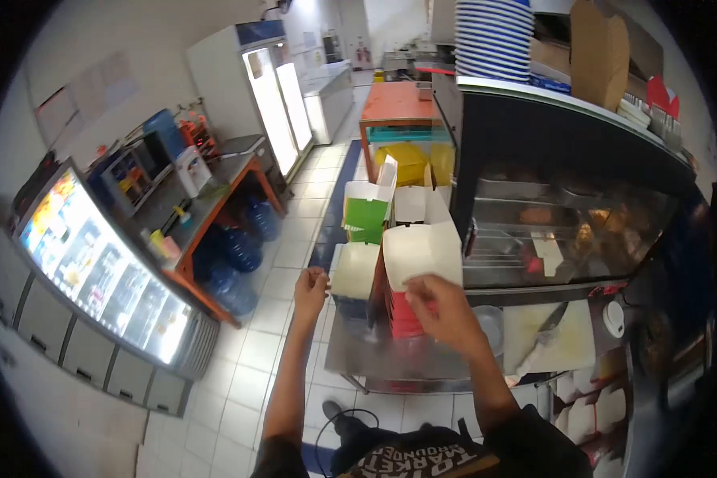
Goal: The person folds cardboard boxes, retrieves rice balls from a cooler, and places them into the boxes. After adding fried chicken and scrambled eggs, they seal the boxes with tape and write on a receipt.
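Note:
My right hand (440,309) is at the front of a stack of paper food boxes, red outside. Its fingers are closed at the rim of the top box (424,251), whose white inside faces up. My left hand (312,288) is at the left side of a second stack, dark outside with a pale open top box (355,269). Its fingers are curled together; whether anything is in them is hidden. Behind these stand green-and-white boxes (366,211) and another white open box (413,205).
The stacks stand on a steel table (350,350). To the right are a round plastic lid (490,328), a cutting board (577,338) with a knife (551,317), and a glass-fronted display case (566,231). An orange table (398,102) stands behind, with a yellow bag (402,163).

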Tool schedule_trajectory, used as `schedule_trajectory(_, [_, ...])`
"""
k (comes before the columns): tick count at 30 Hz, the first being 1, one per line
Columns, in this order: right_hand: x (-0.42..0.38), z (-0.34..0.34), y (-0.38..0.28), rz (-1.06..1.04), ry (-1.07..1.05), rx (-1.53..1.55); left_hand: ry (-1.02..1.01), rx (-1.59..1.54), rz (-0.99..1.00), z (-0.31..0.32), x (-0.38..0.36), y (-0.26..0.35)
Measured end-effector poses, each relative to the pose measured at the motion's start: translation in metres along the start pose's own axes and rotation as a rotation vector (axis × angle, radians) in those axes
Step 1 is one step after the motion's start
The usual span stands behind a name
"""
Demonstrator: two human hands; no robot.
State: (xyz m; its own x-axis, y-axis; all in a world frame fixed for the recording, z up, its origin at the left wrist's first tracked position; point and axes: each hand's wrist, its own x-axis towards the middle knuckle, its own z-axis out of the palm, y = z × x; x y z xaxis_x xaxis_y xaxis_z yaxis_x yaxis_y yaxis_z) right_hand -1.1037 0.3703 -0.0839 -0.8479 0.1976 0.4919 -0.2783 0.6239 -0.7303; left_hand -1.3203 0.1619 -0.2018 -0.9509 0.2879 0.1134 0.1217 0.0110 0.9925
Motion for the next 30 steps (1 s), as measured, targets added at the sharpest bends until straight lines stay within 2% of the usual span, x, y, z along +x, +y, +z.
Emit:
schedule_trajectory(2, [0.048,0.018,0.003,0.049,0.105,-0.101,-0.07,0.196,0.072,0.008,0.071,-0.007])
schedule_trajectory(3, [0.071,0.026,0.007,0.078,0.188,-0.184,-0.123,0.188,0.069,0.015,0.106,-0.023])
schedule_trajectory(5, [0.116,0.034,0.025,0.116,0.284,-0.353,-0.105,0.208,0.081,0.037,0.177,-0.042])
schedule_trajectory(6, [0.134,0.036,0.034,0.125,0.33,-0.496,-0.154,0.192,0.076,0.048,0.194,-0.029])
schedule_trajectory(7, [0.15,0.038,0.043,0.157,0.341,-0.529,-0.182,0.108,-0.064,0.056,0.207,-0.016])
schedule_trajectory(9, [0.182,0.04,0.064,0.333,0.32,-0.733,-0.303,0.007,-0.293,0.067,0.242,-0.02])
schedule_trajectory(10, [0.198,0.041,0.08,0.355,0.326,-0.749,-0.33,0.003,-0.302,0.075,0.256,-0.038])
schedule_trajectory(12, [0.219,0.047,0.114,0.582,0.274,-0.921,-0.4,-0.203,-0.449,0.081,0.255,-0.04])
schedule_trajectory(13, [0.229,0.049,0.129,0.612,0.281,-0.925,-0.425,-0.194,-0.463,0.081,0.257,-0.04])
schedule_trajectory(15, [0.245,0.053,0.162,0.672,0.185,-1.172,-0.551,-0.47,-0.546,0.08,0.264,-0.041])
schedule_trajectory(16, [0.251,0.052,0.181,0.688,0.185,-1.174,-0.563,-0.466,-0.556,0.076,0.27,-0.045])
schedule_trajectory(18, [0.269,0.047,0.197,0.807,-0.013,-1.14,-0.682,-0.366,-0.583,0.065,0.286,-0.038])
schedule_trajectory(22, [0.284,0.043,0.203,0.769,-0.029,-1.124,-0.657,-0.23,-0.527,0.059,0.309,-0.047])
schedule_trajectory(24, [0.3,0.039,0.203,0.903,-0.135,-1.047,-0.635,-0.182,-0.602,0.062,0.329,-0.05])
schedule_trajectory(25, [0.3,0.042,0.226,0.922,-0.132,-1.062,-0.708,-0.256,-0.642,0.061,0.336,-0.055])
schedule_trajectory(27, [0.302,0.039,0.294,0.897,0.308,-1.146,-0.771,-0.246,-0.604,0.061,0.339,-0.049])
schedule_trajectory(28, [0.305,0.039,0.284,0.919,0.32,-1.164,-0.814,-0.216,-0.565,0.061,0.341,-0.05])
schedule_trajectory(30, [0.31,0.044,0.243,0.615,0.035,-1.445,-0.828,-0.261,-0.546,0.061,0.332,-0.054])
